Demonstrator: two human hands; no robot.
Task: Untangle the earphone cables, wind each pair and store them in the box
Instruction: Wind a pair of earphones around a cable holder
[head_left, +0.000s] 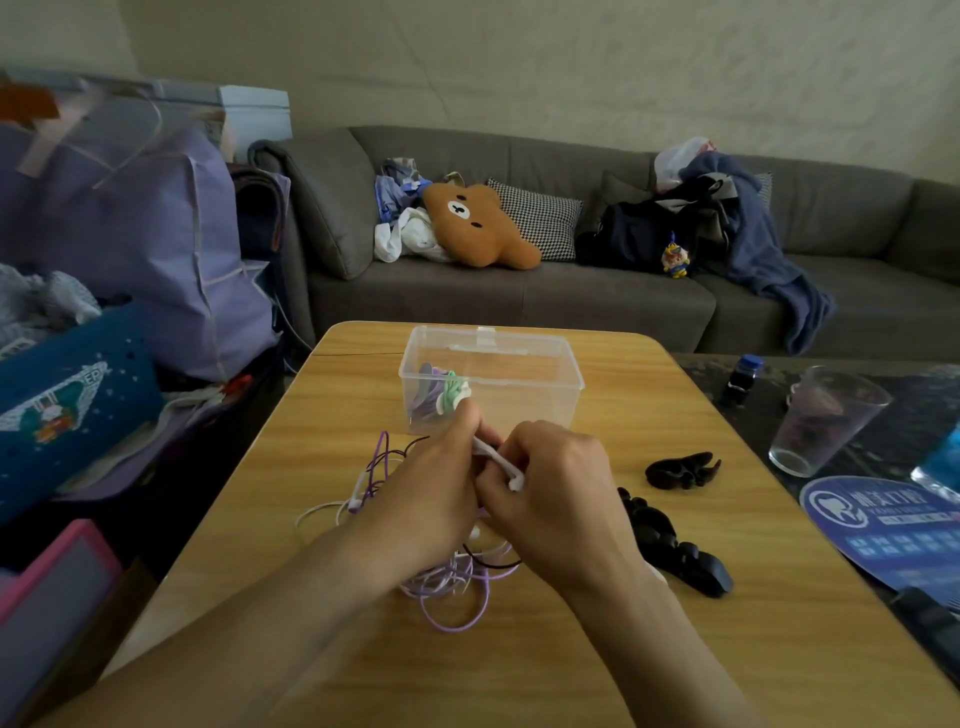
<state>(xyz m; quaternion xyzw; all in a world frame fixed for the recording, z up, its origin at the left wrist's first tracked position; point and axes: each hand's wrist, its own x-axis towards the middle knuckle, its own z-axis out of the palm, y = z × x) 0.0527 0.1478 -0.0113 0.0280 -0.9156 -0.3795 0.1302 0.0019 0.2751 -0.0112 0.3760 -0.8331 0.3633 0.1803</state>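
Pinching a white earphone piece (500, 460), the fingers of both hands are curled together above the table: the right hand (550, 488) is closed round its lower end, where a white bud shows at the thumb, and the left hand (431, 493) grips its upper end. The two hands are pressed against each other at the fingertips.

Directly beneath and just behind the hands, a loose tangle of earphone cables (452, 587) is spread on the wooden table (332, 649); purple, white and dark strands are looped over one another, and part of the heap is hidden by the wrists. More loops are seen left of the left hand.

Just beyond the fingers, a clear plastic box (524, 384) stands open on the table, almost touched by the left knuckles. Inside, at its left end, a small bundle in purple, green and white (441, 397) is seen.

To the right of the right hand, two black clip-like objects (683, 470) are laid on the table, well apart from the box. Farther right, a clear drinking glass (826, 421) stands on a dark surface. A grey sofa (571, 301) with a brown bear cushion (480, 226) is placed far behind.
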